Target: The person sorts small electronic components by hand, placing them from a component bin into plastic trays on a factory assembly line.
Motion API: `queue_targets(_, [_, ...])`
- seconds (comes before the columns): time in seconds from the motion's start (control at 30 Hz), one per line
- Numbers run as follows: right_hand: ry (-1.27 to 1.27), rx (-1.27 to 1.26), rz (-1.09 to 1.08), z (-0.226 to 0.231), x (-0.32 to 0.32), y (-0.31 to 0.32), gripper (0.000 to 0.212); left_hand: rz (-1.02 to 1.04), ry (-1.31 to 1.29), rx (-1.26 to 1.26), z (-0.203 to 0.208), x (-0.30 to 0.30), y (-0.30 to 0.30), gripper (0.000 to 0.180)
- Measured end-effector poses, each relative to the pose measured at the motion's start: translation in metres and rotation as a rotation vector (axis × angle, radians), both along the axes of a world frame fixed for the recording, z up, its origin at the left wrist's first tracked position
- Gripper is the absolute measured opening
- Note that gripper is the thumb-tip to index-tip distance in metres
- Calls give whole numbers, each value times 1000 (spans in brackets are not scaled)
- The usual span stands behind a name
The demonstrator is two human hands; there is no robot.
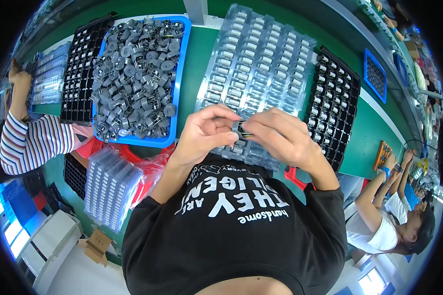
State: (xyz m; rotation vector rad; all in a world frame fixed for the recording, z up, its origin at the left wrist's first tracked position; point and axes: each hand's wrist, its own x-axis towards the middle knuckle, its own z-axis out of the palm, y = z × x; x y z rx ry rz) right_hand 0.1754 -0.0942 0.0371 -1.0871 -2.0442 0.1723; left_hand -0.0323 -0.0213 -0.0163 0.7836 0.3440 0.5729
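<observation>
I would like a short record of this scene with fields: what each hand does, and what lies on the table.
left hand: fingers pinch a small grey part
right hand: fingers grip the same part from the other side
under hands: clear tray of small parts
left of it: blue bin heaped with grey parts
right of it: black tray
table: green
neighbours: striped sleeve at left

Bin of parts [138,78] left, clear tray [261,69] centre, black tray [332,105] right; both hands before clear tray.
</observation>
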Motion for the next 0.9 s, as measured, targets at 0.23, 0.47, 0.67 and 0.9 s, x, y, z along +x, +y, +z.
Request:
queue_targets(0.23, [-19, -18, 19, -2, 1, -1, 36, -2, 15, -34, 1, 1, -1, 30])
queue_targets(0.47, [-43, -28, 22, -3, 1, -2, 37, -16, 26, -50, 1, 1, -1, 30])
queue_targets(0.67, [-40, -31, -3, -1, -2, -2, 38, -18, 17, -75, 2, 1, -1, 30])
queue_targets(0.9, [-26, -41, -6, -2, -1, 0, 39, -20, -27, -152, -4, 2, 0, 31])
